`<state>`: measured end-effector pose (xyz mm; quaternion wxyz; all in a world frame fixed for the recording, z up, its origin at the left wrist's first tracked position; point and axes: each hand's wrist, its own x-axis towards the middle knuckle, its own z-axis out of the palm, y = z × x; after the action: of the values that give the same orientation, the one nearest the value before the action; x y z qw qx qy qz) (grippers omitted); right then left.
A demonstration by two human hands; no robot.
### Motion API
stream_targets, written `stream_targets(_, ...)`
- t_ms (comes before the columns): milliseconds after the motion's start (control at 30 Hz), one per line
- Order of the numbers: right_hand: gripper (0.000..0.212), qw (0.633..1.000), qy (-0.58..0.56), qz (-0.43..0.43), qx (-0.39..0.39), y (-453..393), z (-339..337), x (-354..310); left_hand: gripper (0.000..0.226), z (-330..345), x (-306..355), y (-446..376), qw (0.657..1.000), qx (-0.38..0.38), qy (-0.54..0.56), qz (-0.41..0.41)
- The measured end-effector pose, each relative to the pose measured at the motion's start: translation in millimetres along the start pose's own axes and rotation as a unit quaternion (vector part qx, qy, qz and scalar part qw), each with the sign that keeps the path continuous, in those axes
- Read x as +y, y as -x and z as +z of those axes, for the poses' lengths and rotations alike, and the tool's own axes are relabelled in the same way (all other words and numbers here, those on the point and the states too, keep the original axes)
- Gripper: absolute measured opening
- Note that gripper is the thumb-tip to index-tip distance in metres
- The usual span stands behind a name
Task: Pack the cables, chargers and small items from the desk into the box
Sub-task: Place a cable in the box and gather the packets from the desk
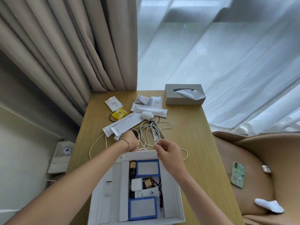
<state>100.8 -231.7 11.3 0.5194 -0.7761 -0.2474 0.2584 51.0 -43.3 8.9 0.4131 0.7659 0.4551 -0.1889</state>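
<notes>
Both hands worked just beyond the far rim of the white box (177,197) on the counter (191,143). The right hand (168,153) pinched a loop of the white cable (146,132) between thumb and fingertips. The left hand (130,141) had its fingers curled down into the same tangle, gripping cable strands near the box edge, though its fingertips were hidden. Loops of that cable spread out left of the left hand and curled round right of the right hand.

Past both hands lay long white sachets (123,125), a white plug charger (146,115), a yellow packet (119,113) and a small tube (155,132) caught under the cable. Further off stood a grey tissue box (183,96). Below the wrists, the box held two blue-edged packs (146,168), a white adapter (136,184) and a black lead (160,198). Well right of the right hand, a green phone (237,174) rested on a tan chair (267,159).
</notes>
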Motion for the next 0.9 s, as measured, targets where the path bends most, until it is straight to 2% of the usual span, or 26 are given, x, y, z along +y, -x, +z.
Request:
stream_targets(100, 0.015, 1.0, 0.004, -0.018, 0.0, -8.5, 2.8, -6.1, 0.021, -21.7, -3.2, 15.4, 0.995, 0.018, 0.09, 0.032)
stream_targets(167, 0.014, 0.999, 0.026, -0.034, -0.008, -16.2, 8.5, -14.0, 0.03, -39.4, -4.2, 32.2, 0.991, 0.044, 0.113, 0.058)
stream_targets(267, 0.037, 0.991, 0.085, -0.096, -0.034, -29.2, 19.9, -32.7, 0.029, -62.3, -12.2, 59.1, 0.985, 0.069, 0.128, 0.095)
stream_targets(333, 0.049, 0.982, 0.118, -0.137, -0.062, -36.2, 28.9, -48.8, 0.026, -74.5, -21.2, 78.3, 0.975, 0.058, 0.182, 0.118)
stream_targets(400, 0.052, 0.97, 0.14, -0.17, -0.105, -41.5, 41.7, -63.5, 0.029, -84.7, -29.5, 98.5, 0.962, 0.025, 0.232, 0.145)
stream_targets(500, 0.032, 0.954, 0.15, -0.191, -0.176, -46.5, 65.3, -82.5, 0.031, -100.1, -40.8, 122.6, 0.938, -0.017, 0.293, 0.186)
stream_targets(567, 0.015, 0.956, 0.102, -0.18, -0.21, -46.6, 80.3, -92.5, 0.03, -110.9, -47.8, 134.7, 0.913, -0.028, 0.351, 0.207)
stream_targets(667, 0.03, 0.968, 0.05, -0.133, -0.204, -51.8, 99.2, -96.2, 0.032, -128.6, -57.8, 150.1, 0.853, 0.008, 0.466, 0.235)
stream_targets(800, 0.038, 0.98, 0.041, -0.088, -0.174, -66.7, 105.6, -83.8, 0.031, -166.8, -73.9, 167.4, 0.699, 0.081, 0.648, 0.29)
stream_targets(900, 0.039, 0.987, -0.013, -0.041, -0.157, -75.5, 94.7, -69.6, 0.032, -196.4, -89.5, 174.8, 0.617, 0.171, 0.714, 0.285)
